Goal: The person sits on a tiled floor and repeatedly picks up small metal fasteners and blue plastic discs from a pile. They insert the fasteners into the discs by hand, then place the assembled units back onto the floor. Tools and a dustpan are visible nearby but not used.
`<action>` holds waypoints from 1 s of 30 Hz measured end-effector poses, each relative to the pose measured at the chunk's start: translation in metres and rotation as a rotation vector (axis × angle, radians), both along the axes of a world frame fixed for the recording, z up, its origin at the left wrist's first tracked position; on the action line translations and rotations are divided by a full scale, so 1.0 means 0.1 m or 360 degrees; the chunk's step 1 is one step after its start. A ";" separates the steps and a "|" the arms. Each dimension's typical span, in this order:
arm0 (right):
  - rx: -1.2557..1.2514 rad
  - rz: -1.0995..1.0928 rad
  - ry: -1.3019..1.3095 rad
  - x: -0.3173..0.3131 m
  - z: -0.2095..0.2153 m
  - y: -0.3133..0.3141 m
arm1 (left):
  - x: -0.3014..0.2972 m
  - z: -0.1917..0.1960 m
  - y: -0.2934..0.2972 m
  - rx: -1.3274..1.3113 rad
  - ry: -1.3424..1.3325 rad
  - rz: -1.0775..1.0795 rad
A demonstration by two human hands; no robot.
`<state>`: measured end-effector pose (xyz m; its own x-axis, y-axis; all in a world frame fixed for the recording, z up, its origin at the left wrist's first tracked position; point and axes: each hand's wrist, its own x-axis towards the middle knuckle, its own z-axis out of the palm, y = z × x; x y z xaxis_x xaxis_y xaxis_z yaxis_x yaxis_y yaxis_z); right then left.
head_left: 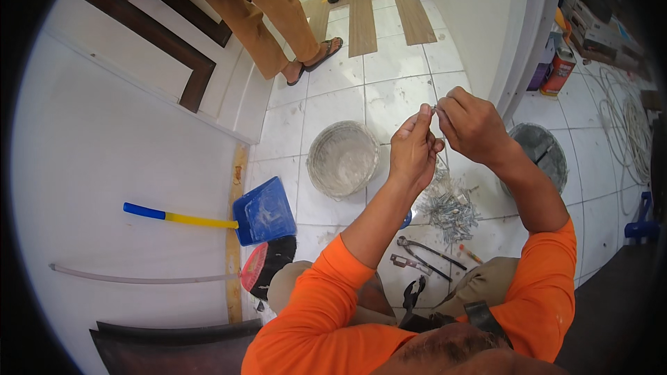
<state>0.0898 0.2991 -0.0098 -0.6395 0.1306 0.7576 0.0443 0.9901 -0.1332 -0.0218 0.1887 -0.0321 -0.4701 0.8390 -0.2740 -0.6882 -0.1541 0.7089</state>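
Out in front of me, my left hand [413, 147] and my right hand [472, 123] meet at their fingertips. Both pinch a small metal piece [434, 109], too tiny and too covered to name. Below them on the tiles lies a heap of small silvery metal fasteners [448, 210]. Nearer my knees are black-handled pincers [431, 257] and a flat metal strike plate [410, 264]. A short orange-and-yellow object [470, 253] lies to their right. Something blue and round [407, 219] is partly hidden by my left forearm.
A cement-crusted bucket [317, 161] stands left of my hands, a dark bucket [549, 167] behind my right forearm. A blue dustpan [265, 212] and a broom [267, 267] lie left. Two people [243, 17] stand ahead near wooden planks [362, 21]. Cable coils [622, 118] lie far right.
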 end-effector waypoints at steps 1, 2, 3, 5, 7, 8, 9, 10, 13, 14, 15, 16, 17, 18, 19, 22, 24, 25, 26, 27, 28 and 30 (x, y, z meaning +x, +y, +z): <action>-0.0004 -0.0011 -0.0011 0.00 -0.01 0.00 | 0.01 -0.01 0.01 -0.0021 0.0006 0.0007; -0.0013 -0.0019 -0.0018 0.00 -0.03 0.00 | 0.00 -0.02 0.00 -0.0006 0.0027 -0.0006; -0.0022 -0.0028 -0.0025 -0.01 -0.04 0.00 | -0.01 -0.03 0.00 0.0009 0.0048 -0.0019; -0.0261 0.0113 -0.0056 0.01 0.01 0.03 | -0.05 -0.02 -0.01 0.0028 0.0048 -0.0056; -0.0449 0.0197 -0.0070 0.02 -0.02 0.01 | -0.06 0.02 -0.03 0.0034 0.0007 -0.0099; -0.0506 0.0212 -0.0057 0.01 -0.02 0.00 | -0.06 0.01 -0.02 0.0053 0.0002 -0.0112; -0.0563 0.0227 -0.0045 0.00 -0.03 -0.01 | -0.07 0.00 -0.01 0.0071 -0.0003 -0.0123; -0.0625 0.0226 -0.0026 0.00 -0.05 -0.01 | -0.07 -0.02 -0.01 0.0088 -0.0008 -0.0134; -0.0858 0.0253 -0.0027 0.02 -0.07 -0.01 | -0.04 -0.04 0.01 0.0098 -0.0203 -0.0132; -0.0976 0.0288 -0.0075 0.07 -0.06 0.01 | -0.06 -0.05 0.01 0.0147 -0.0258 -0.0154; -0.1094 0.0323 -0.0124 0.12 -0.04 0.03 | -0.09 -0.07 0.02 0.0196 -0.0313 -0.0178; -0.1147 0.0508 -0.0254 0.16 -0.01 0.07 | -0.12 -0.08 0.02 0.0246 -0.0368 -0.0201; -0.1201 0.0693 -0.0384 0.20 0.03 0.12 | -0.14 -0.09 0.03 0.0277 -0.0399 -0.0215; -0.1166 0.0785 -0.0470 0.23 0.04 0.16 | -0.16 -0.09 0.03 0.0308 -0.0429 -0.0231; -0.1132 0.0879 -0.0557 0.25 0.06 0.21 | -0.18 -0.08 0.03 0.0340 -0.0460 -0.0247; -0.1033 0.0845 -0.0536 0.27 0.07 0.19 | -0.21 -0.07 0.01 0.0349 -0.0485 -0.0262; -0.1273 0.0755 -0.0329 0.23 0.21 0.01 | -0.20 -0.06 0.01 0.0352 -0.0538 -0.0244; -0.1236 0.0666 -0.0205 0.21 0.18 0.01 | -0.19 -0.06 0.02 0.0352 -0.0564 -0.0234; -0.1194 0.0574 -0.0080 0.19 0.14 0.02 | -0.20 -0.08 0.03 0.0387 -0.0552 -0.0270; -0.1149 0.0483 0.0043 0.16 0.10 0.04 | -0.23 -0.14 0.04 0.0421 -0.0540 -0.0305; -0.1140 0.0439 0.0081 0.17 0.06 0.08 | -0.24 -0.17 0.04 0.0455 -0.0528 -0.0340; -0.0902 0.0339 0.0129 0.16 0.08 0.07 | -0.17 -0.11 0.05 0.0443 -0.0552 -0.0277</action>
<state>0.1056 0.3066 -0.0017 -0.6388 0.4034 0.6551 -0.1790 0.7501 -0.6366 -0.0386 0.1933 -0.0432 -0.2366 0.9609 -0.1438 -0.9095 -0.1670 0.3808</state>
